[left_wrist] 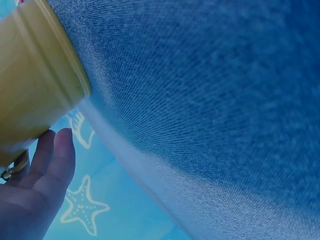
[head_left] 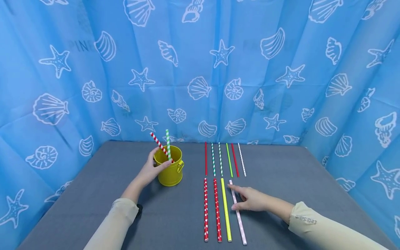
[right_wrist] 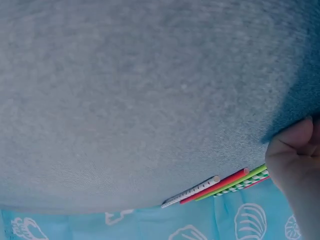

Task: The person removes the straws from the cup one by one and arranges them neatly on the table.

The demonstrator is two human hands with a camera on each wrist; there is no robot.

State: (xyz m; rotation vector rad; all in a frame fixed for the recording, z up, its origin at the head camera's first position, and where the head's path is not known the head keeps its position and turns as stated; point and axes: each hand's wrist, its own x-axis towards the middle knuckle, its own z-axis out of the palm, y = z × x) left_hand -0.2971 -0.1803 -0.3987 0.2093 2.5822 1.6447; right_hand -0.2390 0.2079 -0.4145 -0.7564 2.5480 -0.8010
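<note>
My left hand (head_left: 151, 171) holds a small yellow bucket (head_left: 171, 176) near its rim, thumb on the near side and fingers on the far side. A red-and-white striped straw (head_left: 157, 141) and a green-and-white striped straw (head_left: 167, 140) lean inside the bucket. In the left wrist view, fingers (left_wrist: 56, 162) lie against the bucket's side. My right hand (head_left: 253, 199) reaches over a pale pink straw (head_left: 240, 225), index finger and thumb spread along it; contact is unclear. To its left lie a yellow straw (head_left: 226, 211) and two red straws with white marks (head_left: 217, 211).
Behind these, a row of thinner straws lies on the grey cloth-covered table (head_left: 281, 166), including a bright green one (head_left: 229, 159) and a white patterned one (head_left: 242, 159). A blue shell-print curtain (head_left: 193, 114) hangs along the back and sides.
</note>
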